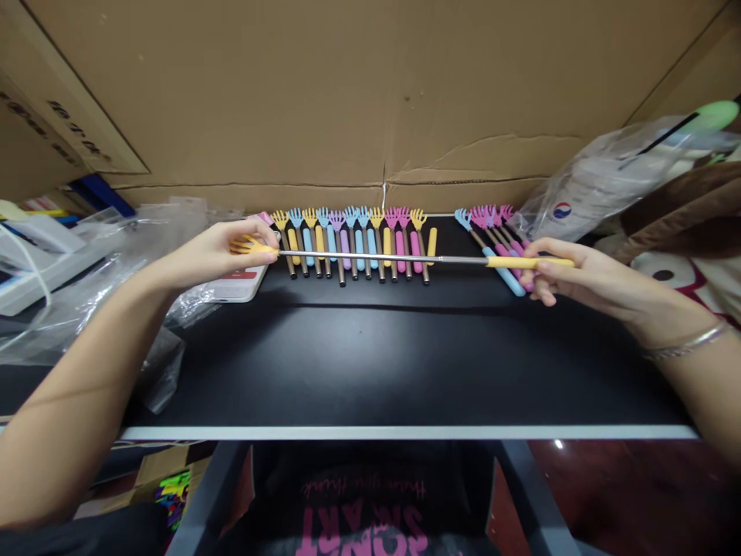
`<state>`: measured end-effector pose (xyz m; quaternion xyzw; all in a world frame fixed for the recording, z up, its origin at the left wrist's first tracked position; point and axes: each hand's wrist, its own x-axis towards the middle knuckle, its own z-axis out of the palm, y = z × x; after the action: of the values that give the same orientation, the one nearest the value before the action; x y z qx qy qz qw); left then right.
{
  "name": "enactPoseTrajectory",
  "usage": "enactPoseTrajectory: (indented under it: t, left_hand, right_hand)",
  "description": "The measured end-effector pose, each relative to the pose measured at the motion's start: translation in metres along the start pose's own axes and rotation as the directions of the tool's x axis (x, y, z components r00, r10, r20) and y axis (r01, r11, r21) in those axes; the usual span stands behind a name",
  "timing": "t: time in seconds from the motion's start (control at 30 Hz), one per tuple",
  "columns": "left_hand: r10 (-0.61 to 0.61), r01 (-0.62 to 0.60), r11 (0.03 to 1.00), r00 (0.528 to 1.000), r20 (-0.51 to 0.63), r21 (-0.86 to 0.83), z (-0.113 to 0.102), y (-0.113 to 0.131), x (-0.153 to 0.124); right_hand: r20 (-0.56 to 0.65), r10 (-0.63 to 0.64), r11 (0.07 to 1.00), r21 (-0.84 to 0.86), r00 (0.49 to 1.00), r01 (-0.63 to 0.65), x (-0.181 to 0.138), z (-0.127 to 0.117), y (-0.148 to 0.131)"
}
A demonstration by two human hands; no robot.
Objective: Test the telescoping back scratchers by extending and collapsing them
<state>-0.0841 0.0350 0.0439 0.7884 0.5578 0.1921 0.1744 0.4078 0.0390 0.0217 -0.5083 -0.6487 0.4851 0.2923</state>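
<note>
A yellow telescopic back scratcher [382,257] is stretched out long and level above the black tabletop, held at both ends. My left hand [231,245] pinches its yellow claw head. Around the yellow handle at the other end, my right hand [567,282] is closed, with some lower fingers hanging loose. Behind the rod lies a row of back scratchers [399,239] in yellow, blue, purple and pink, side by side with separate coloured handles among them. Near my right hand, several assembled pink and blue back scratchers [498,251] lie fanned together.
Clear plastic bags [167,340] and a white flat object [240,286] lie on the left. On the right stand a bagged cup [579,197] and a brown plush item [688,216]. A cardboard wall [370,93] closes off the back. The table's pale front edge [405,432] runs across below.
</note>
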Motion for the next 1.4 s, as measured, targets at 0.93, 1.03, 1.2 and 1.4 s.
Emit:
enactPoseTrajectory:
  t: [0.93, 1.03, 1.2, 1.4]
  left_hand:
    - [0.248, -0.254, 0.955, 0.967, -0.06, -0.15, 0.06, 0.047, -0.008]
    - [0.28, -0.286, 0.946, 0.958, -0.062, -0.152, 0.06, 0.048, -0.008]
    - [0.298, -0.308, 0.941, 0.951, -0.087, -0.143, 0.06, 0.048, -0.008]
    - [0.279, -0.293, 0.943, 0.955, -0.106, -0.157, 0.062, 0.048, -0.007]
  right_hand:
    - [0.156, -0.046, 0.995, 0.097, 0.987, 0.031, -0.002, 0.025, 0.001]
    - [0.144, -0.036, 0.995, 0.094, 0.989, 0.023, -0.003, 0.026, -0.001]
    - [0.111, -0.045, 0.995, 0.091, 0.993, 0.035, -0.004, 0.03, -0.006]
    - [0.106, -0.035, 0.997, 0.066, 0.994, 0.028, -0.003, 0.032, -0.006]
